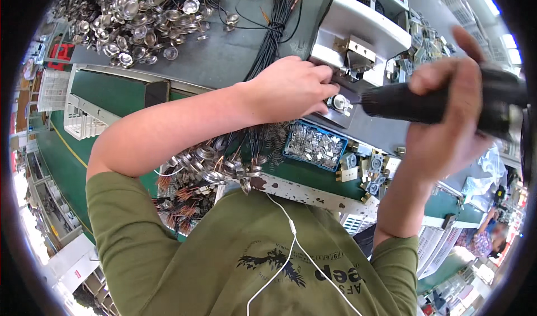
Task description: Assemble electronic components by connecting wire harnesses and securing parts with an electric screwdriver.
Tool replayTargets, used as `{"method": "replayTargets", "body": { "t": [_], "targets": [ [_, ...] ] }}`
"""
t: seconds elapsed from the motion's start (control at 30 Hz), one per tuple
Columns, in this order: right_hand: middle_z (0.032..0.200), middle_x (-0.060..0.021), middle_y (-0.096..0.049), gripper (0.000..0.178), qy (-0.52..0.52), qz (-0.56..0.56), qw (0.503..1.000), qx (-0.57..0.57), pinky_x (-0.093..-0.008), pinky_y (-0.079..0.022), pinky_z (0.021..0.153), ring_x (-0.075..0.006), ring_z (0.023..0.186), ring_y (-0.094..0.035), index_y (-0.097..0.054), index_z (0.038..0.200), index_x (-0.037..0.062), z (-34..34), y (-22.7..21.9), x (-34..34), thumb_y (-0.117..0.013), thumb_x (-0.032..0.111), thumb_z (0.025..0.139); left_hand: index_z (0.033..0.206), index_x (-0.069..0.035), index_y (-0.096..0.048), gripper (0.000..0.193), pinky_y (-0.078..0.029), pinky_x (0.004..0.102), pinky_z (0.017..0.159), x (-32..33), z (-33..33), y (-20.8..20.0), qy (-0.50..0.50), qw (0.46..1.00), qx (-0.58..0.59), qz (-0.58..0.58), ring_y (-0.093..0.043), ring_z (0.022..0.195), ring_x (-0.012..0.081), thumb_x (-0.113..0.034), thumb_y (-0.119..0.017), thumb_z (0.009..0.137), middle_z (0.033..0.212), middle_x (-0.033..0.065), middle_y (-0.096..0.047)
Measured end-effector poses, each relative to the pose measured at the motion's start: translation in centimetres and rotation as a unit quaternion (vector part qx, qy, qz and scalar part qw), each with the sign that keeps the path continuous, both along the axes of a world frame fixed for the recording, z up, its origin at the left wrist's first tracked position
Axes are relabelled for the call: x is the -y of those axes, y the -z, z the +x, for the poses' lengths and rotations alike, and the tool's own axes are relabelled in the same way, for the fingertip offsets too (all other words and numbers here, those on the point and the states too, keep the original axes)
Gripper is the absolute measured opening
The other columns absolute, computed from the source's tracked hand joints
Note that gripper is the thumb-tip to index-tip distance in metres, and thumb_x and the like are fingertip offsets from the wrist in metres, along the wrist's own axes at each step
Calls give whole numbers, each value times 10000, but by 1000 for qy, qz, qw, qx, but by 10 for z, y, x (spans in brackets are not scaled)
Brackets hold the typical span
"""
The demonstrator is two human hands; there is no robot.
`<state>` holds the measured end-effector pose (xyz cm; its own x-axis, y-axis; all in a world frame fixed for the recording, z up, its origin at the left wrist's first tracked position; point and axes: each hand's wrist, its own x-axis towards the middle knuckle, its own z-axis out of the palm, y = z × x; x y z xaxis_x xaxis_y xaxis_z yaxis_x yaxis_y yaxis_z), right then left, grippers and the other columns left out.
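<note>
My left hand reaches across the bench with its fingers curled at a small round metal part, gripping its left side. That part sits at the front of a metal fixture below a grey-white bench machine. My right hand, slightly smeared by motion, is wrapped round a black electric screwdriver. The screwdriver lies nearly level, its tip pointing left at the round part. Whether the tip touches the part is hard to tell. A bundle of black wires runs beneath my left hand.
A heap of round metal cups with wires covers the bench at the far left. Nearer, a blue tray holds small metal pieces. Beside it lie several block-shaped assemblies. More cups hang at the front edge. White baskets stand left.
</note>
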<state>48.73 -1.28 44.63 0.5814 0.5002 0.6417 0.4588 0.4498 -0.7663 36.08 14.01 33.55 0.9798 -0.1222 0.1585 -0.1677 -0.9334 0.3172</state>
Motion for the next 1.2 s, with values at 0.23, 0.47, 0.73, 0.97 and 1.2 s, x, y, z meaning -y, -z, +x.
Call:
{"method": "replayTargets", "body": {
  "t": [0.23,0.47,0.73,0.97,1.2],
  "targets": [
    [1305,-209,-648,639,142,-92,981,100,-307,-582,869,-223,993,-723,-321,1454,16,30,17,0,-714,48,952,1232,-204,-665,343,-518,375,811,-7,1,-16,101,993,63,-4,-670,909,210,-237,-717,894,958,15,-654],
    [1421,-240,-531,778,153,-90,977,121,-406,-501,1051,-305,1290,-576,-188,1564,45,43,31,7,-690,58,969,1168,-161,-680,291,-505,381,880,-11,-7,-18,110,991,41,-58,-675,913,226,-194,-710,880,976,55,-652],
    [1496,-305,-429,688,195,26,961,195,-534,-442,1107,-399,1335,-525,-187,1577,171,41,42,45,-535,-2,1010,1086,-22,-617,213,-550,384,790,-137,-2,-80,-251,822,468,204,-702,897,299,-169,-663,939,939,163,-691],
    [1177,-241,-656,328,133,74,965,213,-444,-574,866,-322,1026,-658,-477,1293,-8,50,39,91,-487,-72,972,921,-127,-774,191,-473,426,952,-107,30,-3,-143,969,56,195,-616,1093,261,-281,-701,836,1051,48,-674],
    [1042,-167,-736,317,223,-556,777,194,-411,-554,842,-295,920,-727,-598,1232,40,105,87,55,-643,228,979,867,-74,-754,167,-486,436,918,-102,44,6,-155,957,0,245,-621,1083,286,-224,-689,827,1063,79,-670]
  ]
}}
